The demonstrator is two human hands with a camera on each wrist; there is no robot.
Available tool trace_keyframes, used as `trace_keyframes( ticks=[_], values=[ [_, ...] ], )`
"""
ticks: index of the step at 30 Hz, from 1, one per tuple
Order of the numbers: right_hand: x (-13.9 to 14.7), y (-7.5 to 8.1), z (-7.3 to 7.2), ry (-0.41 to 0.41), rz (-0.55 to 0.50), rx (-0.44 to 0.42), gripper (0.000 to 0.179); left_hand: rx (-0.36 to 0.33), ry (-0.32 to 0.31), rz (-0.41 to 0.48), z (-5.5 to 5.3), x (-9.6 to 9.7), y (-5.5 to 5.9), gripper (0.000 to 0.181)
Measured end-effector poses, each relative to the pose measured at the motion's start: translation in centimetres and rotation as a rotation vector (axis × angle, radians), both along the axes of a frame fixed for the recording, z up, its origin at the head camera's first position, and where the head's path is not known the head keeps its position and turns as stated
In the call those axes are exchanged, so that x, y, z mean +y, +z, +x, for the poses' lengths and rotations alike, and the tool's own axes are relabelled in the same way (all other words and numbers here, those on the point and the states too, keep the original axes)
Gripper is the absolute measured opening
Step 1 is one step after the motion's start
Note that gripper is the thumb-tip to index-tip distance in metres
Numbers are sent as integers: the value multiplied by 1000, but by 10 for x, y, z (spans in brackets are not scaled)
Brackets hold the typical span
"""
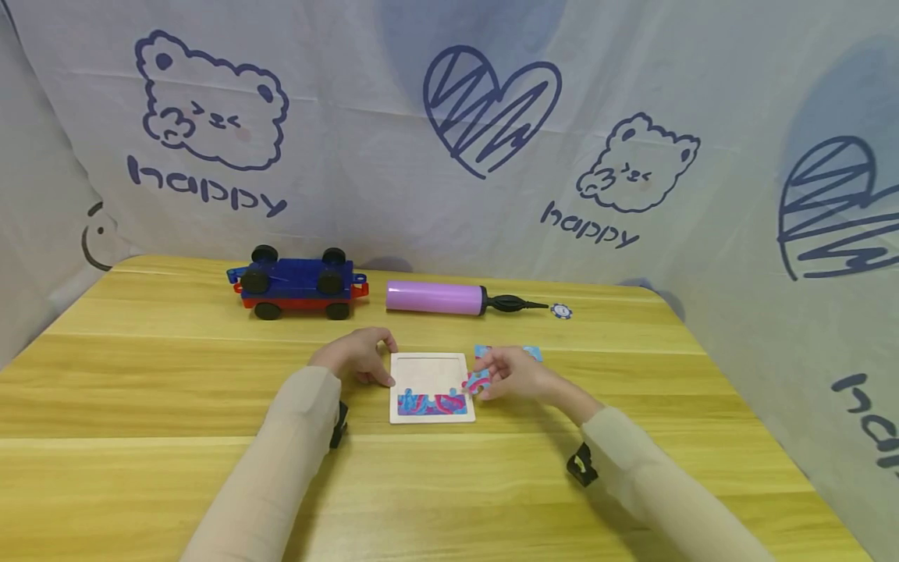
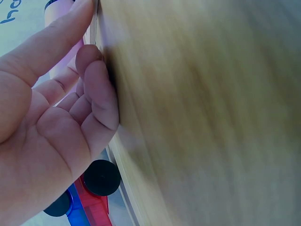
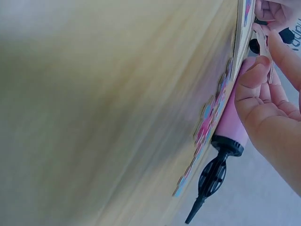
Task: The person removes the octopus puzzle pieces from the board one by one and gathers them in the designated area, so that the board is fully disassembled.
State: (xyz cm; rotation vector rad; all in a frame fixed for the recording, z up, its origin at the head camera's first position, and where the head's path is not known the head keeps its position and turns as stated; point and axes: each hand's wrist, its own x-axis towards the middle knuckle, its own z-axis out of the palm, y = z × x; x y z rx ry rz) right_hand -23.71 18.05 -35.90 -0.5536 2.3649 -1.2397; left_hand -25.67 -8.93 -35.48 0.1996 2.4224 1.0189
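A white puzzle tray [image 1: 432,422] lies flat on the table, its near part filled with blue and pink pieces [image 1: 431,404] and its far part showing bare board. My left hand [image 1: 357,355] rests at the tray's left side, thumb against the edge and index finger by the far left corner. In the left wrist view, the lower fingers of the left hand [image 2: 56,108] curl loosely against the tabletop. My right hand [image 1: 518,373] pinches a blue and pink puzzle piece [image 1: 478,382] over the tray's right edge. Beyond that hand lie more loose puzzle pieces [image 1: 531,353], partly hidden by it.
Behind the tray lies a purple hand pump [image 1: 435,298] with a black nozzle, beside a small round blue and white chip [image 1: 561,311]. Blue and red toy vehicles [image 1: 298,285] with black wheels, stacked, stand at the back left. A printed cloth [image 1: 351,156] hangs behind the table.
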Motion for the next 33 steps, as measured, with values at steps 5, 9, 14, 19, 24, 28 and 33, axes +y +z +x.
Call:
trace_keyframes(
  ticks=[5,9,14,19,24,28,33],
  values=[
    [11,0,2,10,-39,-9,36,-2,0,-3,0,0,0,43],
    [20,1,3,20,-49,0,37,1,-3,-4,1,0,0,43],
    [30,2,5,4,-51,2,38,-2,1,-5,1,-1,0,43],
    [42,3,6,-11,-66,-1,38,1,-1,2,1,-1,0,43],
    [54,4,6,-26,-74,-7,37,9,-5,7,2,-1,0,43],
    [63,4,7,-33,-90,-14,38,12,-12,1,2,0,1,43],
    [73,4,6,-47,-92,-7,38,12,-12,-1,1,0,1,43]
  ],
)
